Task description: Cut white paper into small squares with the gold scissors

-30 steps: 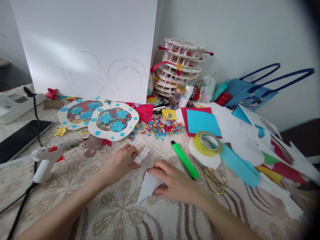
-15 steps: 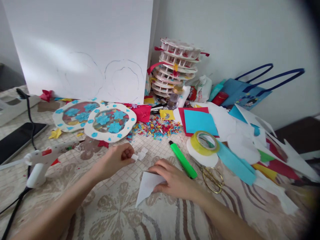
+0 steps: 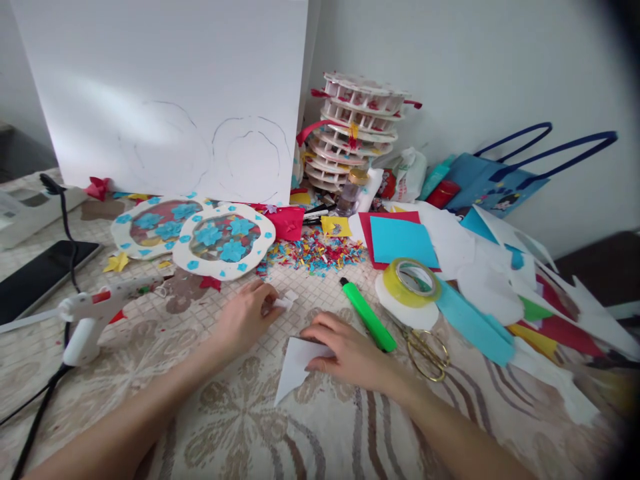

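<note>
Two hands: both sit low over the patterned tablecloth (image 3: 245, 413), near each other, likely so that small paper can be handled in plain sight.
Left hand (image 3: 249, 313): narrow, thumb and fingers pinched on a small white paper piece (image 3: 278, 303), partly hidden; such a light scrap probably calls for fingertips.
White scraps (image 3: 290, 299): just beyond that pinch, apparently kept handy.
Right hand (image 3: 345, 352): closed on one side of a pointed white sheet (image 3: 294, 367), whose tip aims toward the person; the side grip seems to leave the rest uncovered.
Green slim tool (image 3: 369, 317): just right of that hand, within easy reach; cutter or marker, I cannot tell.
Gold-handled scissors (image 3: 443, 352): loops toward the person, which would suit picking up.
Yellow tape roll (image 3: 397, 287): flat on a white disc (image 3: 417, 320), probably so it stays put.
Glue gun (image 3: 84, 337): at left, nozzle pointing away from the forearms, perhaps for safety.
</note>
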Demonstrator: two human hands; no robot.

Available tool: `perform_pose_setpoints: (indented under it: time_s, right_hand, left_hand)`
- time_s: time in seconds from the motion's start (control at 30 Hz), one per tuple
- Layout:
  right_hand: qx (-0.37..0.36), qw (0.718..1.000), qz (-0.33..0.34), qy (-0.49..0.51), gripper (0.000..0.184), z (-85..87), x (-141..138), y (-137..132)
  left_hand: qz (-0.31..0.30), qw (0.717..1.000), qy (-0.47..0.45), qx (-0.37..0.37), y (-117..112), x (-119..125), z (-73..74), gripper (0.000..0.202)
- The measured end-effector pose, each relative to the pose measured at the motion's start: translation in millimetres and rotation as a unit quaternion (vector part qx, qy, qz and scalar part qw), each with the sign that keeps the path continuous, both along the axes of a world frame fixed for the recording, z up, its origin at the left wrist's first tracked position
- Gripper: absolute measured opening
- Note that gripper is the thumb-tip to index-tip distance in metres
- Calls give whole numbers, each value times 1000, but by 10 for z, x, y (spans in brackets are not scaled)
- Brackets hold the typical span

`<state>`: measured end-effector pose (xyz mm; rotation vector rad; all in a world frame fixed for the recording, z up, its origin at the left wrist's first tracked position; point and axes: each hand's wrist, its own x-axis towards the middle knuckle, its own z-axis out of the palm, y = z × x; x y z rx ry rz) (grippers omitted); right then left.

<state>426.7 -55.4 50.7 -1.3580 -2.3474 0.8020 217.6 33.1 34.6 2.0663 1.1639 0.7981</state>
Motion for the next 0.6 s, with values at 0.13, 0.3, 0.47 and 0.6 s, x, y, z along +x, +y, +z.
perform_pose_setpoints:
  time_s: [0.13, 0.3, 0.47, 0.6]
  right_hand:
    - [7, 1000, -24, -4, 38, -8, -38, -38]
    - [-11, 998, -67, 15, 35, -38, -62, -64]
    - [-68, 989, -116, 67, 34, -30, -25, -45]
    - [-97, 977, -111, 152, 15, -39, 52, 21]
  left_hand:
    - [-5, 1000, -16, -17, 38, -45, 53, 6]
    - [-34, 995, -41, -86, 59, -88, 169, 11]
    - [-82, 963, -131, -220, 7, -63, 241, 20]
    - [-91, 943, -152, -282, -34, -59, 272, 20]
